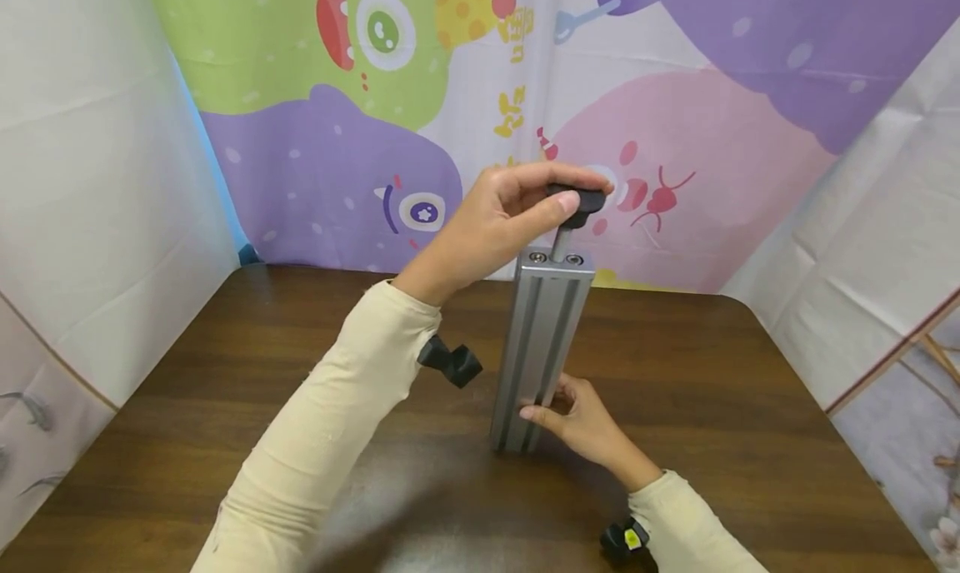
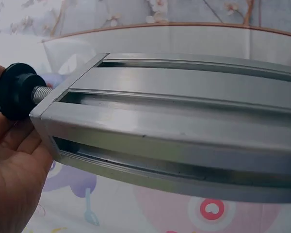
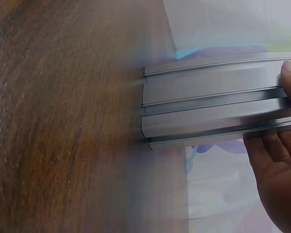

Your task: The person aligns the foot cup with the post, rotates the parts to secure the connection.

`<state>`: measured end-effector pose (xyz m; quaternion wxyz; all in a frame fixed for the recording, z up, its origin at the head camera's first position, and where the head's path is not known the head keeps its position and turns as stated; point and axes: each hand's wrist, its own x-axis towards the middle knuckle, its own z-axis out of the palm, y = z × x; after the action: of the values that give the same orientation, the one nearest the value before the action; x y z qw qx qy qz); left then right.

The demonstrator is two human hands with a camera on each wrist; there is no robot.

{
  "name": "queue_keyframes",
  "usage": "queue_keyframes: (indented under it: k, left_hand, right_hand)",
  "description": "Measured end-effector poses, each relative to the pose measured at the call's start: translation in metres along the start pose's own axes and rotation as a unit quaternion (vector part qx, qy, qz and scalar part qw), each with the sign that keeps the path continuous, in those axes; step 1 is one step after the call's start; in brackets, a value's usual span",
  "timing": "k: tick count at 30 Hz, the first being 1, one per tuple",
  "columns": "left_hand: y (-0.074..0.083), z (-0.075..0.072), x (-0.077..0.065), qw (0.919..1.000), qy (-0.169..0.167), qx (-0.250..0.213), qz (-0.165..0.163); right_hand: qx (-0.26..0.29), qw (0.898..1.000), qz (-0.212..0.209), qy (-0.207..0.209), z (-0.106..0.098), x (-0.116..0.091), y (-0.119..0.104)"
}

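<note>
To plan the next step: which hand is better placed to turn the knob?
Probably the left hand: it grips the black knob, while the right hand holds the metal post lower down.

R hand (image 3: 280, 172) grips slotted metal bar (image 3: 203, 90), end on brown tbl (image 3: 63, 126); patterned cloth (image 3: 216, 189) bhnd.

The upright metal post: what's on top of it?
Two bolts, with a threaded rod between them carrying a black disc. The left hand covers part of the disc's top; where the rod enters the metal post, it can't be seen.
</note>
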<state>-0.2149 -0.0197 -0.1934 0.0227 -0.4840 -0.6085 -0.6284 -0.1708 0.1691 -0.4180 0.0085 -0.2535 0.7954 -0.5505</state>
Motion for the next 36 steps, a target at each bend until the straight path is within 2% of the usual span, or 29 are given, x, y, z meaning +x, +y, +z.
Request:
queue_keyframes:
  k: [3,5,7,8,9,10,12,13,14,15,16,17,18,20,21,22,23,24,25,26,27,28,29,30,31,32,34,36]
  left_hand:
    - [0.004,0.001,0.001,0.9999,-0.002,0.009,0.006]
    - [0.007,0.002,0.000,0.9992,0.013,0.038,0.009]
    - [0.012,0.006,-0.001,0.9924,0.041,0.113,0.028]
    - [0.013,0.008,-0.002,0.9836,0.059,0.165,0.043]
    - [0.015,0.011,-0.004,0.9693,0.077,0.226,0.058]
    - [0.016,0.015,-0.005,0.9487,0.096,0.293,0.072]
    - [0.017,0.022,-0.007,0.8973,0.131,0.409,0.104]
    - [0.016,0.025,-0.007,0.8727,0.145,0.452,0.116]
    - [0.015,0.028,-0.008,0.8519,0.158,0.483,0.127]
    - [0.014,0.031,-0.008,0.8347,0.169,0.507,0.132]
    - [0.013,0.033,-0.008,0.8227,0.179,0.522,0.137]
    - [0.011,0.035,-0.008,0.8141,0.190,0.530,0.142]
    - [0.009,0.036,-0.007,0.8078,0.199,0.535,0.146]
    - [0.006,0.036,-0.007,0.8027,0.216,0.534,0.153]
    - [0.005,0.036,-0.007,0.8050,0.223,0.527,0.155]
    - [0.004,0.035,-0.006,0.8124,0.227,0.514,0.157]
    - [0.003,0.034,-0.006,0.8228,0.230,0.495,0.156]
    - [0.003,0.032,-0.006,0.8367,0.231,0.472,0.155]
    - [0.003,0.030,-0.006,0.8562,0.226,0.440,0.149]
    - [0.003,0.027,-0.006,0.8803,0.215,0.399,0.140]
    - [0.003,0.024,-0.006,0.9081,0.198,0.347,0.127]
    - [0.003,0.021,-0.006,0.9377,0.173,0.283,0.104]
    - [0.003,0.017,-0.006,0.9626,0.143,0.216,0.079]
    - [0.003,0.014,-0.006,0.9812,0.113,0.148,0.050]
    - [0.002,0.010,-0.006,0.9928,0.085,0.082,0.019]
    - [0.002,0.006,-0.006,0.9982,0.057,0.020,-0.006]
    - [0.001,0.000,-0.004,0.9963,0.005,-0.072,-0.046]
    - [0.000,-0.004,-0.001,0.9896,-0.035,-0.128,-0.057]
  right_hand:
    - [-0.005,1.000,-0.006,0.004,0.000,0.000,0.001]
    - [-0.008,1.000,-0.007,0.005,-0.001,0.000,0.001]
    - [-0.012,1.000,-0.006,0.004,-0.001,0.000,0.001]
    - [-0.012,1.000,-0.005,0.003,-0.002,0.000,0.001]
    - [-0.013,1.000,-0.004,0.003,-0.002,0.000,0.001]
    - [-0.014,1.000,-0.002,0.002,-0.002,0.000,0.000]
    - [-0.013,1.000,-0.001,0.002,-0.003,0.000,0.000]
    - [-0.012,1.000,-0.001,0.002,-0.004,0.000,0.000]
    - [-0.010,1.000,-0.001,0.001,-0.004,0.000,0.001]
    - [-0.008,1.000,-0.001,0.000,-0.004,0.000,0.001]
    - [-0.006,1.000,0.000,0.000,-0.004,0.000,0.001]
    - [-0.004,1.000,0.001,-0.001,-0.004,0.000,0.001]
    - [-0.002,1.000,0.001,-0.002,-0.003,0.000,0.001]
    - [-0.001,1.000,0.001,-0.004,-0.003,0.000,0.002]
    - [0.000,1.000,0.001,-0.005,-0.002,0.000,0.003]
    - [-0.001,1.000,0.001,-0.005,-0.002,0.000,0.003]
    - [0.000,1.000,-0.001,-0.005,-0.001,0.000,0.003]
    - [-0.001,1.000,-0.003,-0.005,-0.001,0.000,0.004]
    - [-0.002,1.000,-0.004,-0.004,-0.001,0.000,0.004]
    - [-0.003,1.000,-0.006,-0.003,-0.001,0.000,0.004]
    - [-0.004,1.000,-0.006,-0.002,0.000,0.000,0.004]
    - [-0.006,1.000,-0.007,0.000,0.000,-0.001,0.004]
    - [-0.007,1.000,-0.007,0.002,0.000,-0.001,0.003]
    - [-0.008,1.000,-0.007,0.003,0.000,-0.001,0.002]
    - [-0.007,1.000,-0.007,0.003,0.001,-0.001,0.001]
    - [-0.007,1.000,-0.006,0.004,0.001,-0.001,0.001]
    - [-0.005,1.000,-0.007,0.004,0.001,-0.001,-0.001]
    - [-0.002,1.000,-0.006,0.005,0.001,-0.001,-0.002]
